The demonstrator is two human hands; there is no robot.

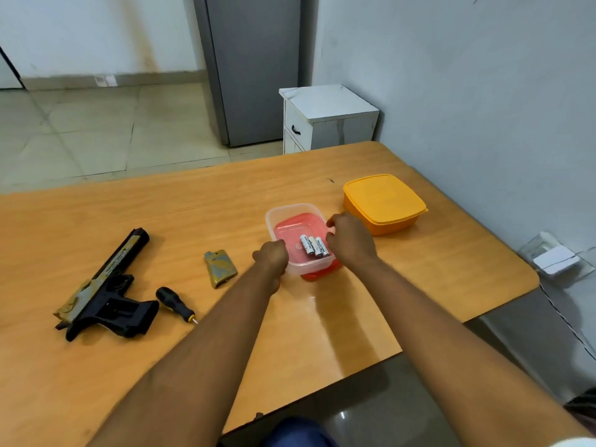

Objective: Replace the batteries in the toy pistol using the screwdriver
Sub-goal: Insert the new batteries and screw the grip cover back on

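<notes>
Wooden counter (pixel 193 214) seen from above, with both bare forearms reaching out from the near edge. A clear tub (pixel 292 217) stands right of centre on a red lid (pixel 319 275), which shows under its near edge. Three batteries (pixel 313 245) lie side by side on the tub's floor. The left hand (pixel 272 258) is at the tub's near-left rim, its fingers curled in and touching the rim; whether they actually grip it cannot be told. The right hand (pixel 351 241) is at the tub's right rim, fingers bent down over the edge close to the batteries; whether they pinch the wall or a battery is hidden by the back of the hand. Just right of the tub, on the far side, sits a closed orange box (pixel 383 201). The pistol (pixel 103 291) lies at near left, well apart from the hands, barrel pointing away toward the far side. The screwdriver (pixel 175 304) lies just right of the pistol's grip, tip toward the near edge. Between screwdriver and tub lies the loose battery cover (pixel 221 267). Beyond the counter stands a small white cabinet (pixel 325 119) against the wall.
</notes>
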